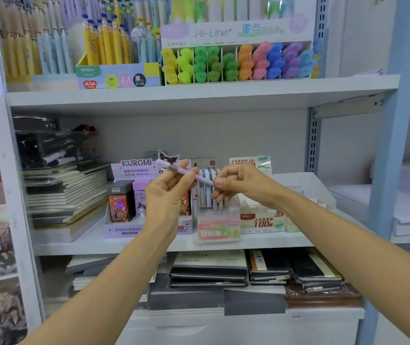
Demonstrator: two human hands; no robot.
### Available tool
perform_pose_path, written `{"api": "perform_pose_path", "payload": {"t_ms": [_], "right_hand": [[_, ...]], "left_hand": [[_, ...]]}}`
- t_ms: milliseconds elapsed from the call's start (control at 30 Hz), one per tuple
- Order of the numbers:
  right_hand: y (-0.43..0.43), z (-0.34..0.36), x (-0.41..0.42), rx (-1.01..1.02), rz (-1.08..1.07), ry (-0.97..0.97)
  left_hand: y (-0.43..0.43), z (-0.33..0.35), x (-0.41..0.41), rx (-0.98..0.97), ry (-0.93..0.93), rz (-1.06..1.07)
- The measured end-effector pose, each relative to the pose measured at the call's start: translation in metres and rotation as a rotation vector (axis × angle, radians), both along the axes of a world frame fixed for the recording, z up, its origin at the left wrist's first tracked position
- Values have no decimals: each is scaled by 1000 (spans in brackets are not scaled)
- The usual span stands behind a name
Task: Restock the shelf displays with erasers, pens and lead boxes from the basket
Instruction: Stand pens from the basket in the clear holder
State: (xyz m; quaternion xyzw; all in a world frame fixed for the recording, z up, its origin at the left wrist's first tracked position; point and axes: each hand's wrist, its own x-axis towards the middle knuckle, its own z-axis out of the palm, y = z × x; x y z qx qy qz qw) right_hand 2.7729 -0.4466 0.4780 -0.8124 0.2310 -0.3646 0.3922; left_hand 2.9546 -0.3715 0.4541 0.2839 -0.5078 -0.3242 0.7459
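While both hands are occupied with it, the item on record is one lilac pen, held in the air in front of the middle shelf, just above the clear pen tray marked "Fruit Soda".

Hands: the left hand has its fingers curled and steadies the barrel between thumb and forefinger. The right hand pinches the lower end between thumb and fingertips. Neither hand is free.

Orientation: the long axis lies slantwise across the view, from upper left to lower right, closer to level than upright. The upper-left end, which carries a greyish translucent band, juts free past the left thumb. The other end is hidden in the right fingers, so which end writes cannot be told.

Placement note (judgement): the pens already in the tray stand upright and close together. The pen should probably be swung to vertical first, then lowered into a gap by one hand gripping high on the barrel, so the knuckles do not knock its neighbours. Matching their end-up direction would keep the row tidy.

Adjacent stock: Kuromi lead-box display to the left of the tray, a second lead-box display to its right, highlighter rack on the shelf above, stacked notebooks at far left. The basket is not in view.
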Motion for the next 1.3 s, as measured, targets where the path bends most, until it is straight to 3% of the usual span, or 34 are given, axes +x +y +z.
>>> {"api": "perform_pose_path", "payload": {"t_ms": [67,133,233,367,533,667,833,967,1167,1300], "right_hand": [[2,6,1,-89,-83,-7],[6,17,5,-179,-157,-139],[15,32,17,-234,-68,-276],[16,41,25,-237,-24,-264],[11,46,13,-286,-78,-118],[-4,53,-4,-313,-316,-233],[-26,29,-8,-318,-501,-102],[-37,3,3,-371,-571,29],[-38,13,-8,-349,-497,168],[-42,12,-4,-329,-509,189]], "left_hand": [[-2,2,-1,-20,-75,32],[-3,3,-3,-45,-142,55],[-7,4,-11,-93,-289,84],[-14,5,-16,-130,-356,92],[-18,1,-15,-94,-480,132],[-19,-15,-2,-129,-887,462],[-20,-51,12,-205,-1309,517],[-21,-64,16,-246,-1388,545],[-24,-67,18,-262,-1449,605],[-23,-69,16,-262,-1442,623]]}}
